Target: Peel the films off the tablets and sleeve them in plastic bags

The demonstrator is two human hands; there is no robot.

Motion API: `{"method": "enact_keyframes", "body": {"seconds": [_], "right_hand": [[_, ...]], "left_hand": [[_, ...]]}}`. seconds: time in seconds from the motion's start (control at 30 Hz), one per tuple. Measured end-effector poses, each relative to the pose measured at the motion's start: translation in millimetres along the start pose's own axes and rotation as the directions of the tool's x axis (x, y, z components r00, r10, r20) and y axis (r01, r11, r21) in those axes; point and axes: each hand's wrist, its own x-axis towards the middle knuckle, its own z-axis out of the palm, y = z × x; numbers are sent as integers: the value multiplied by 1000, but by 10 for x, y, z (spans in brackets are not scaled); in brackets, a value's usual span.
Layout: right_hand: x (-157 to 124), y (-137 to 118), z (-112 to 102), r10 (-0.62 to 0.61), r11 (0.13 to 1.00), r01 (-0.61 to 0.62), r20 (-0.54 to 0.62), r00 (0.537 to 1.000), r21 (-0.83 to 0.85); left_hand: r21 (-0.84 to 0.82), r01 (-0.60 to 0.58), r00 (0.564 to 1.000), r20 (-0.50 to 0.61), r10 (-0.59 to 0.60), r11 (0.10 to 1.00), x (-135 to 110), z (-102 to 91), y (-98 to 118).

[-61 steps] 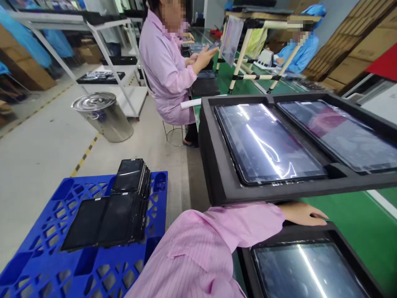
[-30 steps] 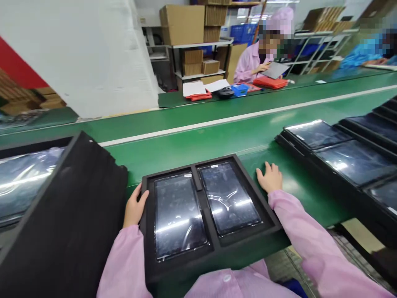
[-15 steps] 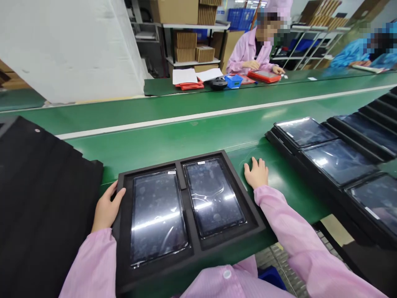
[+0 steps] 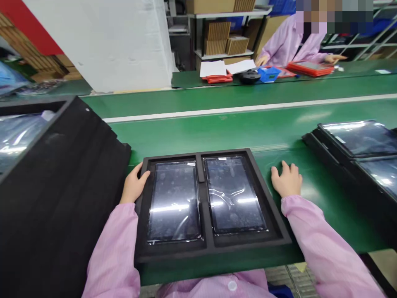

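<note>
In front of me a black foam tray (image 4: 203, 215) lies on the green work surface. Its two compartments hold a left tablet-like screen panel (image 4: 175, 203) and a right one (image 4: 234, 194), both under shiny film with a small white label at the top. My left hand (image 4: 134, 184) grips the tray's left rim, thumb on top and fingers down the outer side. To the right of the tray my right hand (image 4: 287, 181) is open, fingers spread on the green surface, apart from the tray and holding nothing.
A tall stack of black foam trays (image 4: 62, 186) stands close on the left, a wrapped panel in its top one. More trays with panels (image 4: 362, 136) are at the right. Across the belt (image 4: 201, 134), a co-worker in pink (image 4: 291, 39) sits near red-edged devices (image 4: 310, 68).
My view has turned left, so the scene sits further right in the picture. My hands keep about the same places beside the tray. The co-worker's arms have shifted.
</note>
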Motion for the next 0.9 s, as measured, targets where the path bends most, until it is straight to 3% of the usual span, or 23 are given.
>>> {"method": "enact_keyframes", "body": {"seconds": [0.2,0.37,0.5,0.6,0.63,0.7,0.8,0.9], "right_hand": [[49,-17,-25,9,1000,-9,-3,1000,-17],[97,6,55,47,999,-47,-7,999,-17],[150,74,152,73,996,-71,-59,996,47],[176,75,180,103,993,-98,-79,992,65],[177,59,175,110,992,-104,-83,991,67],[166,15,149,117,991,-112,-75,990,73],[129,-36,107,126,990,-122,-52,991,74],[91,-28,94,109,992,-107,-44,993,60]], "left_hand": [[-71,-15,999,-54,11,997,-41,27,-7],[12,-3,1000,-15,3,1000,-78,-25,40],[147,-162,986,-23,167,976,-249,-255,243],[184,-313,945,-44,326,932,-611,-481,484],[182,-357,932,0,363,916,-772,-539,546],[167,-446,889,198,414,879,-1113,-616,595],[136,-510,799,441,409,849,-1539,-649,482],[185,-548,766,503,400,816,-1733,-641,308]]}}
